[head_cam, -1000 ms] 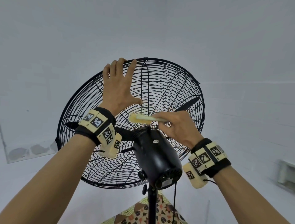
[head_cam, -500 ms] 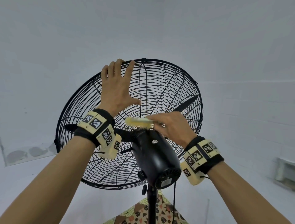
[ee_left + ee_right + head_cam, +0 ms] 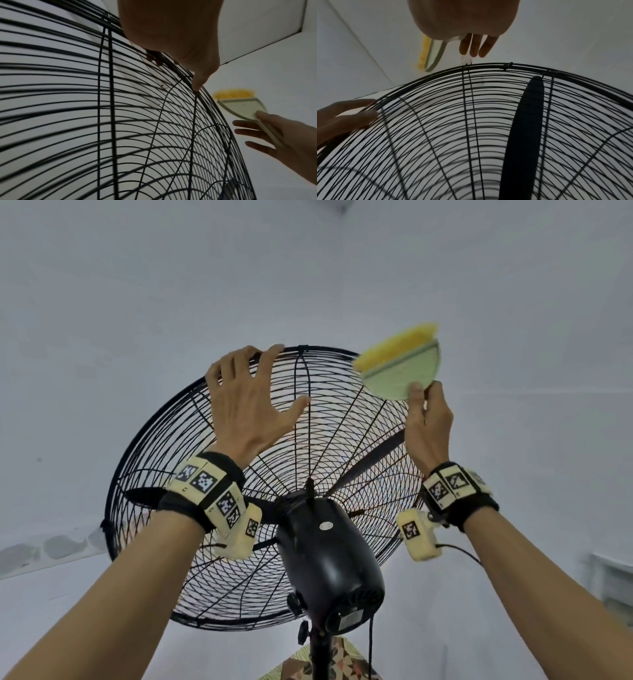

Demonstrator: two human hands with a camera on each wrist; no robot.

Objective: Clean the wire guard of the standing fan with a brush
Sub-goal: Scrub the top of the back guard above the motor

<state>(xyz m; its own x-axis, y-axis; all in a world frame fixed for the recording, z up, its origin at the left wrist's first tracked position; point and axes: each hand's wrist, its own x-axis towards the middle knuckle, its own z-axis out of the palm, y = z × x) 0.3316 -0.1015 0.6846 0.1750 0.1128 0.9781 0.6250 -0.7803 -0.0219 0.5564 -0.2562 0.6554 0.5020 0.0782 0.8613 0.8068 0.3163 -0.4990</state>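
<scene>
The standing fan's black wire guard [image 3: 267, 508] fills the middle of the head view, seen from behind. My left hand [image 3: 253, 392] lies spread on its upper left, thumb out, with the fingertips hooked over the top rim; the left wrist view shows those fingertips [image 3: 152, 58] behind the wires. My right hand [image 3: 425, 395] pinches the handle of the brush [image 3: 400, 361], which has a pale green fan-shaped head and yellow bristles. The brush [image 3: 433, 54] is raised by the guard's upper right rim [image 3: 488, 65], bristles pointing up and away, a little apart from the wires.
The black motor housing [image 3: 325, 559] juts toward me below the hands, on a pole [image 3: 318, 655] with a cord [image 3: 371, 642] hanging beside it. A dark fan blade [image 3: 525, 135] sits inside the guard. A patterned mat [image 3: 342, 659] lies below. White walls surround; a white fixture [image 3: 613, 587] is at right.
My right hand has lifted the brush from just above the motor housing up to the guard's upper right rim. My left hand has stayed on the upper guard, its fingertips now over the rim.
</scene>
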